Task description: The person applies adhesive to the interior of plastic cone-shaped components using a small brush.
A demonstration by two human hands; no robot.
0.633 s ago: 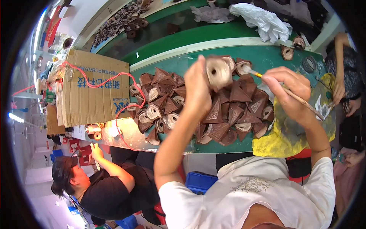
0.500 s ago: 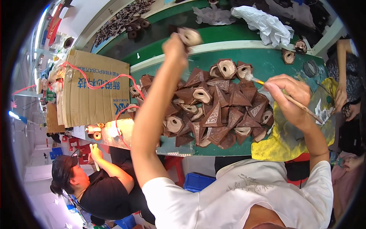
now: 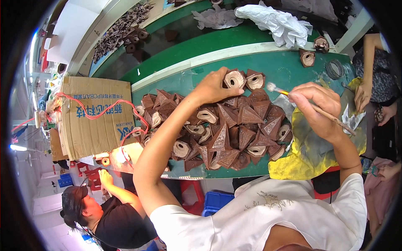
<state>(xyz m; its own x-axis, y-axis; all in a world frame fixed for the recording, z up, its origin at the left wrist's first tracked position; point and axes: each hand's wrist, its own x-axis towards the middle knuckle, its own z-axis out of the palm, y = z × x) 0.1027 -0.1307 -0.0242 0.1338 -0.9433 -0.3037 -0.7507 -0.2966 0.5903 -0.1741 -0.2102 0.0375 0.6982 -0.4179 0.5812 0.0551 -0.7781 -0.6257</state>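
Along the far edge of a heap of brown pyramid-shaped pieces (image 3: 226, 137), my left hand (image 3: 211, 87) is closed around one brown pyramid piece (image 3: 235, 80). Its pale, hollow underside with a dark hole faces up. Touching it on the right is another such piece (image 3: 255, 80), also pale side up. My right hand (image 3: 316, 106) grips a paintbrush (image 3: 328, 116) by its wooden handle. The pale, clumped bristles point left, close to the second piece but apart from it.
A cardboard box (image 3: 94, 117) with a red cable (image 3: 111, 102) stands left. Behind a white rail (image 3: 188, 67) runs a green belt (image 3: 167, 62) with crumpled white plastic (image 3: 274, 25). A stained yellow cloth (image 3: 293, 163) lies right. One co-worker (image 3: 113, 213) sits left; another's arm (image 3: 366, 79) is right.
My left hand has come back from over the belt, where it held a piece, and now grips another at the heap. One brown piece now shows on the belt. The brush stays in my right hand.
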